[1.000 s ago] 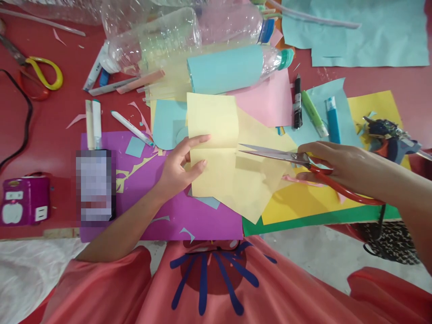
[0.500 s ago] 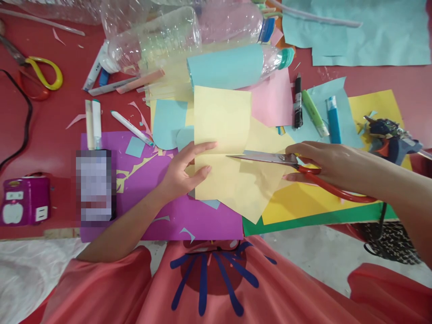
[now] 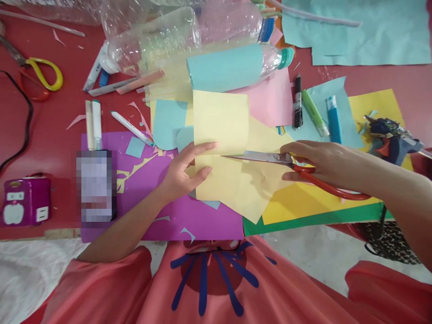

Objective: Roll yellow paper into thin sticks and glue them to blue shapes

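Observation:
My left hand (image 3: 185,171) holds the left edge of a pale yellow sheet of paper (image 3: 221,119), thumb and index finger on top; its other fingers are partly hidden. In my right hand (image 3: 320,162) is a pair of scissors (image 3: 266,157) with red handles. Their blades lie in a cut across the sheet from the right, the tip a little short of my left fingertips. The upper flap stands somewhat raised. Below it, the sheet's lower part spreads to a corner over purple paper (image 3: 209,225).
Clear plastic bottles (image 3: 162,36) and a blue-wrapped bottle (image 3: 226,67) lie behind the sheet. At left are a phone (image 3: 96,184), a purple sharpener-like box (image 3: 27,202), and yellow-and-red-handled scissors (image 3: 43,74). Markers (image 3: 315,112), yellow card (image 3: 303,202) and a glue gun-like tool (image 3: 394,139) sit right.
The scissors and my right hand have moved slightly left, and the blade tip reaches farther along the sheet. The upper flap has dipped a little. My left hand stays in place.

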